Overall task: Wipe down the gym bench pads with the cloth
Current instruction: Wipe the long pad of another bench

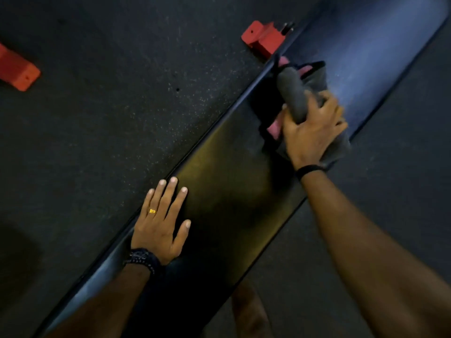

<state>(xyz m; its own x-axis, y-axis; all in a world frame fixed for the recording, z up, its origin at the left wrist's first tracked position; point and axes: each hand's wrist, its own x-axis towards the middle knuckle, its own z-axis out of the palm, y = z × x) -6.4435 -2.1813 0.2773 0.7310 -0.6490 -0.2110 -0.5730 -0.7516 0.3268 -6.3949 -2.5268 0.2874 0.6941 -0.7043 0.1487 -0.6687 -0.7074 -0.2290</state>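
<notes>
Head view: a long dark bench pad runs slantwise from the lower left to the upper right, its far end shining bluish under the light. This surface carries both hands. The left hand lies flat near the pad's left edge, fingers straight and slightly spread, palm down; it wears a gold ring and a dark beaded wristband. The right hand is farther up the surface, fingers curled round a bunched grey cloth with pink showing in its folds. The cloth rests on the pad, close to its left edge. A thin black band circles the right wrist. Beside the pad, on the dark speckled floor, stand two red metal feet, one by the pad's left edge and one well apart at the frame's left.
</notes>
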